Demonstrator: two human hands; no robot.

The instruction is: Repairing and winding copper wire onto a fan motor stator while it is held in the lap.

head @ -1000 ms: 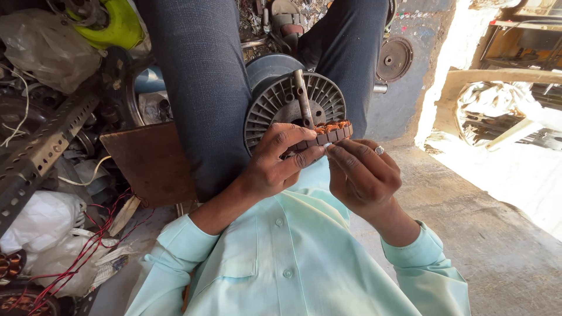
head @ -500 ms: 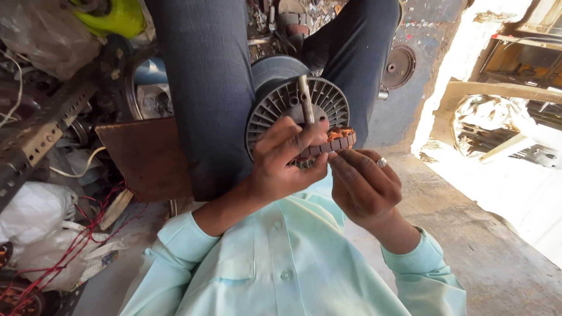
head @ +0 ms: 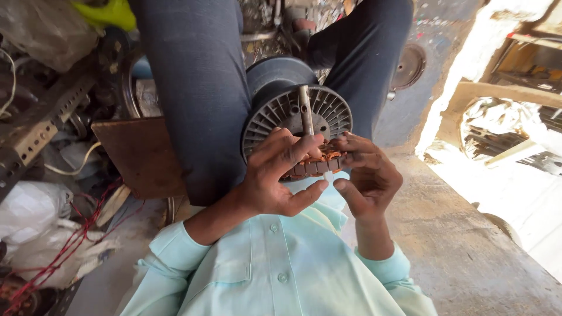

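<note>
While both hands close on the copper-wound core (head: 316, 164), the left hand (head: 275, 178) wraps its fingers over the top and its thumb under the near side, and the right hand (head: 369, 175) pinches the core's right end together with what looks like a thin pale strip (head: 329, 175) between thumb and forefinger. The core sits just in front of the grey finned motor housing (head: 295, 114), touching or nearly touching the steel shaft (head: 305, 111) that stands up from the housing's centre; exact contact cannot be told.

Judged from this grip, the work goes best with the left hand as the steady clamp and the right fingertips doing the fine motion, kept clear of the winding's edges, which may be sharp.

Open room is narrow. The two trouser legs (head: 199, 93) flank the housing closely. To the left lie a rusty brown plate (head: 137, 155), a perforated metal angle (head: 41, 131) and red wires (head: 70, 246). To the right, the concrete ledge (head: 462, 246) offers freer space.
</note>
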